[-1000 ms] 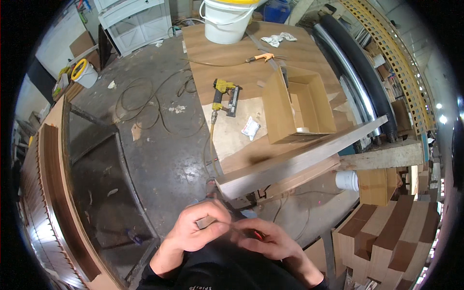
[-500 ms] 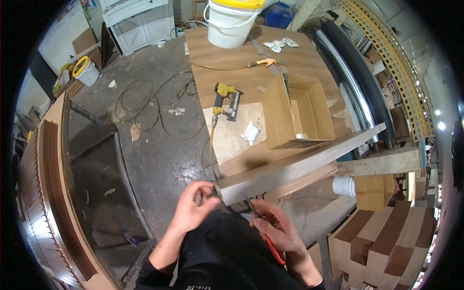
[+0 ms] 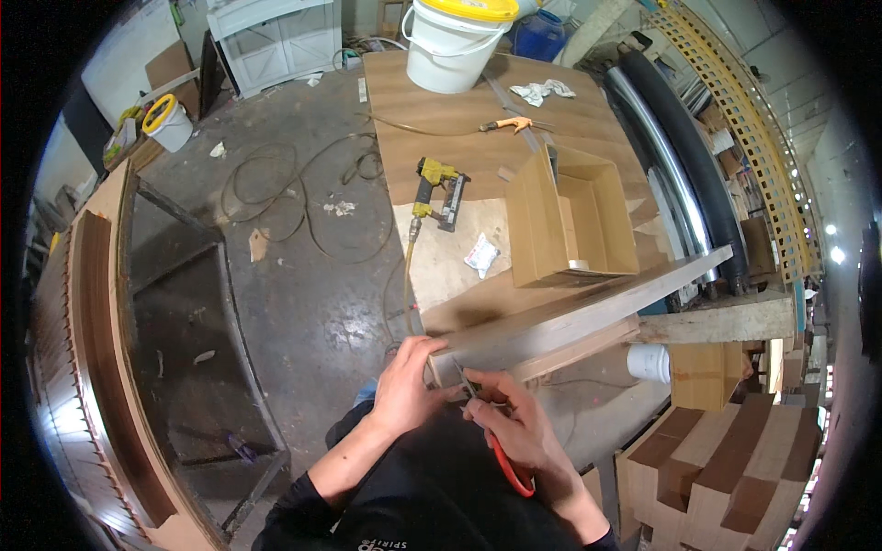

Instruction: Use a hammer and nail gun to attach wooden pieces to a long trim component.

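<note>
The right hand (image 3: 514, 422) is closed around a red-handled tool (image 3: 513, 470), with the red grip hanging below its palm and the thin metal tip poking up past the fingers, close to the end of a long board (image 3: 583, 314). The left hand (image 3: 409, 386) holds that same end, its fingers bent over the corner and its thumb pointing across to the right hand; I cannot tell if it hides something small too. The board starts at the left hand and runs away to the right, past the right hand. Both arms come up from below and lean in, so the hands are near each other, with the left one a bit higher. Far to the right of the right hand is a stack of brown and tan pieces (image 3: 726, 468), and above that stack is a white tub (image 3: 650, 363). Past the hands is the counter (image 3: 413, 87). On it, straight ahead of the left hand, lies a yellow and black nail gun (image 3: 450, 202), with a small white packet (image 3: 481, 255) near it. Ahead of the right hand stands an open cardboard box (image 3: 535, 230). Farthest from both hands are an orange air gun (image 3: 514, 124), a white rag (image 3: 542, 92) and a big white bucket (image 3: 448, 55).
</note>
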`<state>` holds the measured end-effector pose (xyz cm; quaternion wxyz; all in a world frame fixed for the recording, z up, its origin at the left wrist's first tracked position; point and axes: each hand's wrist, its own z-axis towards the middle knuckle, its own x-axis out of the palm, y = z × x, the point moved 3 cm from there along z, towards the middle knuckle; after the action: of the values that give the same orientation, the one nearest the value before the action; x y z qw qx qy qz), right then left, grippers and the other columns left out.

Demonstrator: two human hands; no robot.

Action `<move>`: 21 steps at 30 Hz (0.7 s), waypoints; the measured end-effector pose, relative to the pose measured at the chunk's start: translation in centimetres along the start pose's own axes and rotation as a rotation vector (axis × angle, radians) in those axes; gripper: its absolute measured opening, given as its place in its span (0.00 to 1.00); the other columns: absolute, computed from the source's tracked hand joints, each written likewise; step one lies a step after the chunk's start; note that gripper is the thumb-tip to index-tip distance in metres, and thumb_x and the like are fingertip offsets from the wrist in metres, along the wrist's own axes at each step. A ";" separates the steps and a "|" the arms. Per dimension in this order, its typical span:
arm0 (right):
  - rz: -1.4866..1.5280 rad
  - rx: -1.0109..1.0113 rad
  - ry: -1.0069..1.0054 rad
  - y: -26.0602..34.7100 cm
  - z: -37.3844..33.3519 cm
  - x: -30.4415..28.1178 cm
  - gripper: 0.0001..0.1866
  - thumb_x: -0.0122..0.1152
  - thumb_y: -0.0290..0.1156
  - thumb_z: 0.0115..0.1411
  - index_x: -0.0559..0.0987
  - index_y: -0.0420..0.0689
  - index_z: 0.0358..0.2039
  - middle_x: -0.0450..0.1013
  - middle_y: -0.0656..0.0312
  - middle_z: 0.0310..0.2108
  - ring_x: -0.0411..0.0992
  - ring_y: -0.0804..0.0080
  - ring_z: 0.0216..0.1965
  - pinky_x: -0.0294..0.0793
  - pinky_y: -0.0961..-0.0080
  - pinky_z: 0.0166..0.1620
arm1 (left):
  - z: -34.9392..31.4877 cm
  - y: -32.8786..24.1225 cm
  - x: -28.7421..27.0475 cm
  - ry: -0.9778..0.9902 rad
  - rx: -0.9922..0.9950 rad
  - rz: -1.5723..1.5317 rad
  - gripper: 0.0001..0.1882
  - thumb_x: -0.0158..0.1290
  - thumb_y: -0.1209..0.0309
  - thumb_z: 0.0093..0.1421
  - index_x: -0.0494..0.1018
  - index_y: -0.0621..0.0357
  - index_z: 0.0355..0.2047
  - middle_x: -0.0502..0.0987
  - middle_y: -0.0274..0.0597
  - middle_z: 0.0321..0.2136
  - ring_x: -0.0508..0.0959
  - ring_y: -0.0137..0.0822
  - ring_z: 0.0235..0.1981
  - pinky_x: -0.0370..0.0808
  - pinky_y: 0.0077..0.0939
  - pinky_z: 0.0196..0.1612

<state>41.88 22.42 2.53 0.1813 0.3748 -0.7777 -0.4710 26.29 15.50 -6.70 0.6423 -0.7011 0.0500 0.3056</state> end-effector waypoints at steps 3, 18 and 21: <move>0.006 -0.038 -0.002 -0.7 0.5 0.2 0.20 0.57 0.30 0.69 0.71 0.42 0.60 0.75 0.61 0.33 0.68 0.81 0.25 0.68 0.83 0.28 | 0.1 0.2 0.5 -0.037 0.028 -0.029 0.37 0.73 0.71 0.41 0.69 0.53 0.52 0.73 0.45 0.51 0.76 0.52 0.52 0.77 0.41 0.49; -0.293 -0.106 0.129 0.7 0.5 -0.3 0.19 0.59 0.29 0.67 0.75 0.42 0.57 0.75 0.64 0.33 0.74 0.76 0.36 0.74 0.76 0.41 | -0.5 2.2 2.7 -0.058 0.052 -0.046 0.31 0.70 0.72 0.45 0.70 0.56 0.50 0.75 0.48 0.50 0.76 0.53 0.52 0.76 0.40 0.50; -0.274 -0.154 0.155 1.1 0.8 1.0 0.21 0.61 0.33 0.65 0.75 0.45 0.58 0.78 0.60 0.39 0.76 0.74 0.39 0.75 0.74 0.45 | -1.1 5.1 4.5 -0.063 -0.079 -0.243 0.30 0.69 0.69 0.46 0.71 0.57 0.50 0.76 0.49 0.49 0.78 0.54 0.50 0.77 0.39 0.50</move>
<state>40.27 22.40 3.06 0.2032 0.4973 -0.6647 -0.5192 27.96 15.04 -13.40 0.6479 -0.7167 -0.0676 0.2489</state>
